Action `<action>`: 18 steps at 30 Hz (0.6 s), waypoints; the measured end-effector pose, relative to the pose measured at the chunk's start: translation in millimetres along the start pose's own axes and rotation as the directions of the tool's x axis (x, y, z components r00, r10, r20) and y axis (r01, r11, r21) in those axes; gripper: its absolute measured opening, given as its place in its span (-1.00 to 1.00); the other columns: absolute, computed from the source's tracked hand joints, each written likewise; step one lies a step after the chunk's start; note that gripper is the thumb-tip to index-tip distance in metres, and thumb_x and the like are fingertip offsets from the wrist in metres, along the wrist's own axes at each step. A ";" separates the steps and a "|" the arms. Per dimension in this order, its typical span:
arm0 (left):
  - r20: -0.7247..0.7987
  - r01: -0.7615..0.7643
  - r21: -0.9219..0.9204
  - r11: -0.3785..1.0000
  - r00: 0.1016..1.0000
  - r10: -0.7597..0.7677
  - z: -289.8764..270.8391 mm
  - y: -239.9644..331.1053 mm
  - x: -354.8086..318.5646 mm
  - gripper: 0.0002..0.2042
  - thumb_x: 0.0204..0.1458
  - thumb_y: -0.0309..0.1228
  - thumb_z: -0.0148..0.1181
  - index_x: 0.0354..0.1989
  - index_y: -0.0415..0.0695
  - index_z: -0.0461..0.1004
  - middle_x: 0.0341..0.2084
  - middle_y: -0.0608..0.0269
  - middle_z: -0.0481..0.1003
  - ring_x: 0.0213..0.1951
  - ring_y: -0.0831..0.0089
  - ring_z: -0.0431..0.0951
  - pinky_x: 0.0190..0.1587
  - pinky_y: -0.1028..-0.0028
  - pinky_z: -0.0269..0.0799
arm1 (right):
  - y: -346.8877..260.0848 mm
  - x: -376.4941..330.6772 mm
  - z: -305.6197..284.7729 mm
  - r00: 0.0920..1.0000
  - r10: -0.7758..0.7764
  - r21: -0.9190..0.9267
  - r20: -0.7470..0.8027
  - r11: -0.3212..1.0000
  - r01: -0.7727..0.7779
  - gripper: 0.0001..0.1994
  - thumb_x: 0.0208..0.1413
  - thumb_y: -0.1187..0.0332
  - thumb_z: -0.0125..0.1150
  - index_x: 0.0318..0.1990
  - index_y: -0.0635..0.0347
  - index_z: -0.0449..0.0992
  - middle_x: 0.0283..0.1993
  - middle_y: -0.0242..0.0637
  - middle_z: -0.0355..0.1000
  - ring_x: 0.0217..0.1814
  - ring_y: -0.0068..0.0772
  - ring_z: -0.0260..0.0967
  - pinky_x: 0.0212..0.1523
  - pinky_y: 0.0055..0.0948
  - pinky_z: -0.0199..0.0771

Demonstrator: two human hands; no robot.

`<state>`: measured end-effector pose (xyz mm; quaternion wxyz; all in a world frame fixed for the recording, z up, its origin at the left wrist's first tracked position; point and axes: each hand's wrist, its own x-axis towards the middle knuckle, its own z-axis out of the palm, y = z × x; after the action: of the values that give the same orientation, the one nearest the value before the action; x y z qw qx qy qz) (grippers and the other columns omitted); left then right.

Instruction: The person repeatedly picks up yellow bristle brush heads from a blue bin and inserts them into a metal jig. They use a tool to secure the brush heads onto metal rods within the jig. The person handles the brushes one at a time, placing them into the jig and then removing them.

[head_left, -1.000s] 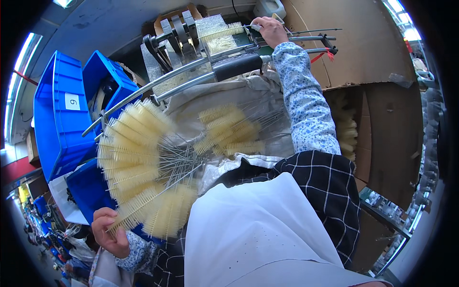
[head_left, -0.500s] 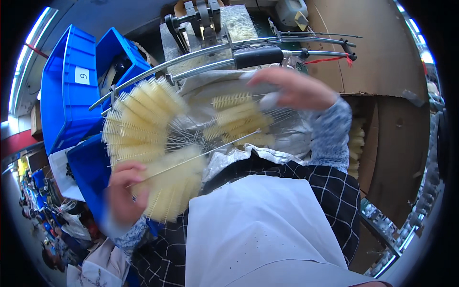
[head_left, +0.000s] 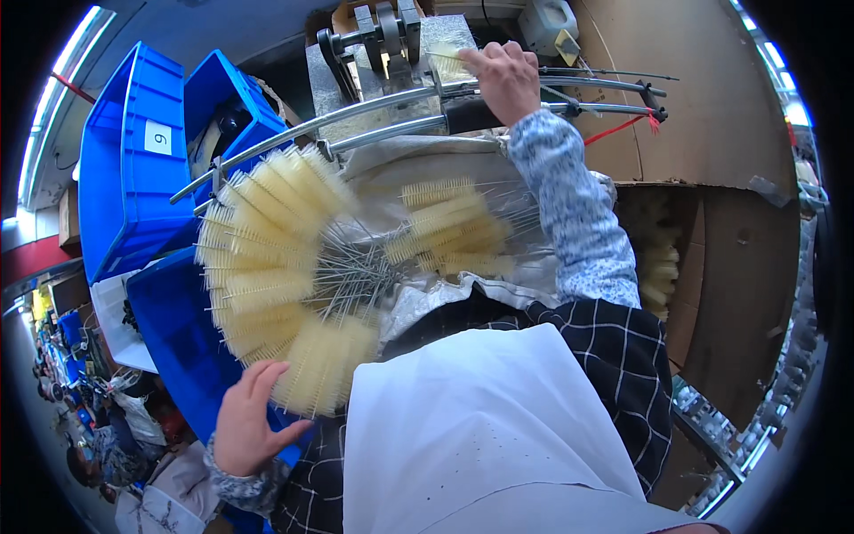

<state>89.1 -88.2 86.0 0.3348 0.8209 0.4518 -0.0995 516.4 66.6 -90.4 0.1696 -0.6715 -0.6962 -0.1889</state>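
Note:
My left hand [head_left: 252, 425] is open, thumb and fingers apart, at the lower edge of a fan of pale yellow bristle brushes [head_left: 267, 254]. The thin twisted-wire stems [head_left: 351, 276] of these brushes point inward and cross in a heap. Up by the metal machine [head_left: 387, 49], my right hand [head_left: 507, 80] is closed, palm down, over the curved rails. At its fingertips shows a small pale bristly tuft with a thin wire, apparently a bristle brush [head_left: 447, 60]; its far part is unclear. Another group of brushes [head_left: 454, 222] lies on the pale cloth in the middle.
Curved metal rails [head_left: 378, 105] cross in front of the machine, with a red ribbon [head_left: 654, 123] on their right end. Blue bins [head_left: 124, 169] stand at the left. A cardboard sheet [head_left: 703, 98] rises at right, beside a box with more brushes [head_left: 660, 258].
My right hand has moved up and away from the middle brushes to the machine. My left hand has let go of a brush on the lower fan and drawn down.

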 end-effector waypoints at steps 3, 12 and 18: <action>-0.073 0.076 -0.069 0.995 0.994 -0.081 22.3 -7.7 -2.1 -0.42 -0.41 -0.48 0.25 -0.05 -0.12 0.27 -0.15 0.03 0.31 -0.20 0.06 0.38 -0.16 0.33 0.33 | 6.9 11.0 12.8 0.983 0.115 -0.074 0.141 0.992 -0.105 -0.75 0.00 0.37 -0.02 -0.20 -0.31 0.47 -0.40 -0.51 0.33 -0.25 -0.42 0.21 -0.20 -0.39 0.13; -0.236 0.017 -0.013 1.000 0.972 -0.020 20.9 -12.0 1.0 -0.53 -0.45 -0.53 0.19 -0.18 -0.10 0.38 -0.27 0.11 0.40 -0.26 0.17 0.39 -0.17 0.34 0.29 | 7.0 16.7 17.1 0.960 0.091 -0.055 0.266 0.995 -0.079 -0.66 0.02 0.44 -0.05 -0.13 -0.35 0.46 -0.24 -0.45 0.38 -0.16 -0.46 0.16 -0.15 -0.37 0.02; -0.256 -0.105 -0.042 0.994 0.963 0.091 20.5 -15.7 8.8 -0.61 -0.46 -0.51 0.20 -0.28 -0.10 0.42 -0.34 0.17 0.41 -0.31 0.22 0.38 -0.24 0.36 0.28 | 19.6 20.2 34.3 0.973 0.056 -0.033 0.224 0.998 -0.050 -0.63 0.05 0.46 -0.10 -0.10 -0.36 0.44 -0.19 -0.48 0.36 -0.06 -0.46 0.13 -0.10 -0.35 -0.03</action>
<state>84.3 -89.6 59.2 0.3013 0.8387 0.4523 0.0352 535.7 101.6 -109.8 0.0856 -0.7091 -0.6902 -0.1164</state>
